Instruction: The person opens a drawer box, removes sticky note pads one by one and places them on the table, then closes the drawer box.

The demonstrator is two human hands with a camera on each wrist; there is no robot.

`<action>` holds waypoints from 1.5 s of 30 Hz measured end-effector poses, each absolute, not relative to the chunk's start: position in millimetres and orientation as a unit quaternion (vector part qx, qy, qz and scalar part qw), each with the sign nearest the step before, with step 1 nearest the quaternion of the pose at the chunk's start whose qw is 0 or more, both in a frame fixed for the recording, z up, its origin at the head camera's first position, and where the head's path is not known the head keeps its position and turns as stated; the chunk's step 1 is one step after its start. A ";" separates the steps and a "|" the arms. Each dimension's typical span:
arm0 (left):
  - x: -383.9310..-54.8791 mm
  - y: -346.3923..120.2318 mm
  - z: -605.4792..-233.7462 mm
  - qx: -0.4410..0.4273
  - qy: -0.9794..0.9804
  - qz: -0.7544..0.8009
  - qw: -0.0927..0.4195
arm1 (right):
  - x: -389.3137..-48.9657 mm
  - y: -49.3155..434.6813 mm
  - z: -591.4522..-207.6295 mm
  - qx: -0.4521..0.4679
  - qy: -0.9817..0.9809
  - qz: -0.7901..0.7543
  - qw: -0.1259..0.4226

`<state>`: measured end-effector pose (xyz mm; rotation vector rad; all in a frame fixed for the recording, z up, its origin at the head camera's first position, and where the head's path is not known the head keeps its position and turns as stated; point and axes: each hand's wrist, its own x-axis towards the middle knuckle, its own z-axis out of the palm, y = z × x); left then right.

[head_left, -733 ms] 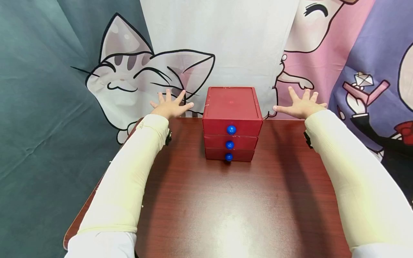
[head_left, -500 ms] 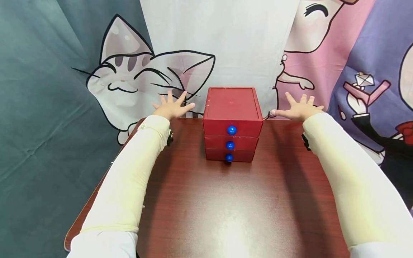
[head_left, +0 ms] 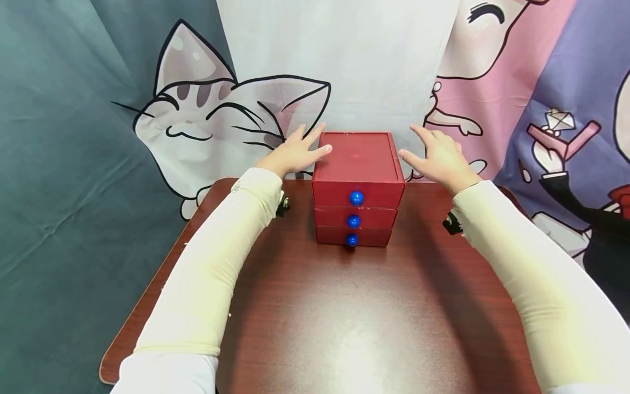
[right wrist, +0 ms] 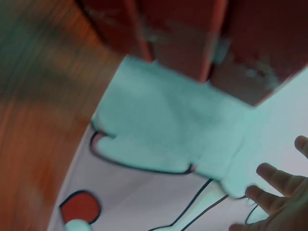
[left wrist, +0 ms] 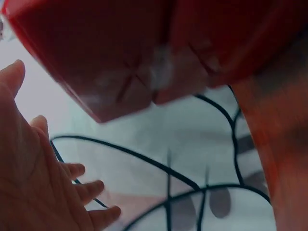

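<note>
A red box of three stacked drawers [head_left: 356, 158] stands near the far edge of the table, each drawer front bearing a round blue knob [head_left: 356, 198]. My left hand [head_left: 293, 155] hovers by the box's upper left side, fingers spread and holding nothing. On the opposite side my right hand [head_left: 441, 158] is held near the upper right edge, its fingers also extended around nothing. In the left wrist view the side of the drawer box [left wrist: 96, 57] lies apart from the left palm [left wrist: 33, 178]. The right wrist view has the right fingers [right wrist: 279, 180] below the box.
The brown wooden table [head_left: 295, 306] carries the box, with its left edge running diagonally. Directly behind stands a cloth backdrop [head_left: 374, 65] printed with cartoon figures. A small black wrist device [head_left: 283, 205] sits under the left sleeve, another [head_left: 451, 223] under the right.
Both hands have moved inward toward the drawer box, the left one rightward and the right one leftward. The box still stands in the same place on the table.
</note>
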<state>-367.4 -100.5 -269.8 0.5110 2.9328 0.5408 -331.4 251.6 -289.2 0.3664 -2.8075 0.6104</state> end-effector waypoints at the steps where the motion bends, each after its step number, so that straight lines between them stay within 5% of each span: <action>1: -367.4 -95.9 -269.5 0.178 0.966 0.178 0.056 | -328.9 246.6 -289.1 0.135 -0.958 0.214 0.136; 14: -367.6 -53.6 -272.0 0.292 0.944 0.152 0.030 | -298.6 186.8 -289.4 0.307 -0.880 0.178 0.316; 23: -377.5 -53.5 -286.2 0.297 0.945 0.133 0.039 | -278.1 161.2 -306.6 0.433 -0.808 0.091 0.388; 45: -376.1 -46.7 -288.6 0.293 0.952 0.076 0.040 | -274.9 140.1 -349.9 0.440 -0.798 -0.019 0.411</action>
